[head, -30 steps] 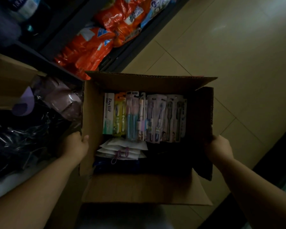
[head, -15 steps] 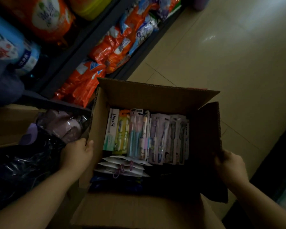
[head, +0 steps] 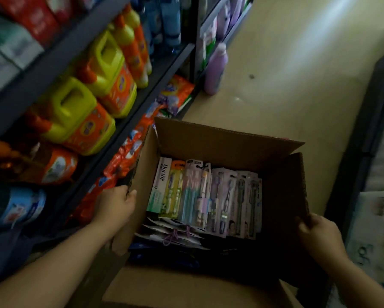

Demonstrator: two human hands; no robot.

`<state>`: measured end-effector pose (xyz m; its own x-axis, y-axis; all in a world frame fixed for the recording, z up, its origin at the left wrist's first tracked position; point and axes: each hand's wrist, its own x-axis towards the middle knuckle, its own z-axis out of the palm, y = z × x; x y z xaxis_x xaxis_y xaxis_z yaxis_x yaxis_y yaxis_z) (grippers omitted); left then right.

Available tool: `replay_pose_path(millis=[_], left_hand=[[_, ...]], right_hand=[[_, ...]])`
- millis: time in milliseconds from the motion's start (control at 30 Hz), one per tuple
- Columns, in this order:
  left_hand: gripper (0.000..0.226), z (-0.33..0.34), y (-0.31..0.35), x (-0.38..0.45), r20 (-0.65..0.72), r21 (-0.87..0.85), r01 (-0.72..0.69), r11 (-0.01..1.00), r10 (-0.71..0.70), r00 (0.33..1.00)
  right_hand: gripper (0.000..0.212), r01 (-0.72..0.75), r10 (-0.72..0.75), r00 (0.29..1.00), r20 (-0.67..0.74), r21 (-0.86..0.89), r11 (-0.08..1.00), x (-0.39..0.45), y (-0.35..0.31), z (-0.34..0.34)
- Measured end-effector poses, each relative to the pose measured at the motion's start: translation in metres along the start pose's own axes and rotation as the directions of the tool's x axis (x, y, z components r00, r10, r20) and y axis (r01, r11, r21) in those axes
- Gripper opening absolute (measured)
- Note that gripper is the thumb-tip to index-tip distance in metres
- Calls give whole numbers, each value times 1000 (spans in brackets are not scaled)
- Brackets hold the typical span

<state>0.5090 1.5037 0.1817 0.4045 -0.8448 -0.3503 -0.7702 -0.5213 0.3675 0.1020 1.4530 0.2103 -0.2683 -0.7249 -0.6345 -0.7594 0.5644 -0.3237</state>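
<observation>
On the left, a shelf (head: 60,61) carries yellow jugs (head: 75,112) whose orange labels are too blurred to read. The left hand (head: 117,205) curls its fingers over the left wall of the cardboard box (head: 219,143), which is held between both hands with its flaps open. Inside, a white carton (head: 162,185) reads "Doctor". Beside it stand toothbrush packs (head: 219,201) with print too small to read, and the near contents are lost in shadow. The right hand (head: 317,234) grips the dark right flap. Bare floor (head: 286,96) lies open beyond the far flap.
</observation>
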Motion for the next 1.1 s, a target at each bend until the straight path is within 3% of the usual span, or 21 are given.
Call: replay_pose_path(millis=[533,800,1100], left_hand=[[47,5,191,266,-11,120,-49,992,50,999],[41,73,247,375,-40,138,-12,990,18,999],[37,141,260,446,-41,140,60,988,-55,998]], right_hand=[[10,5,7,992,-123,101,995,230,-137,-132],[11,-23,28,998,-49,109,994,375,-154,-146],[11,-9,11,1000,-28,45,999,488,-165,-124]])
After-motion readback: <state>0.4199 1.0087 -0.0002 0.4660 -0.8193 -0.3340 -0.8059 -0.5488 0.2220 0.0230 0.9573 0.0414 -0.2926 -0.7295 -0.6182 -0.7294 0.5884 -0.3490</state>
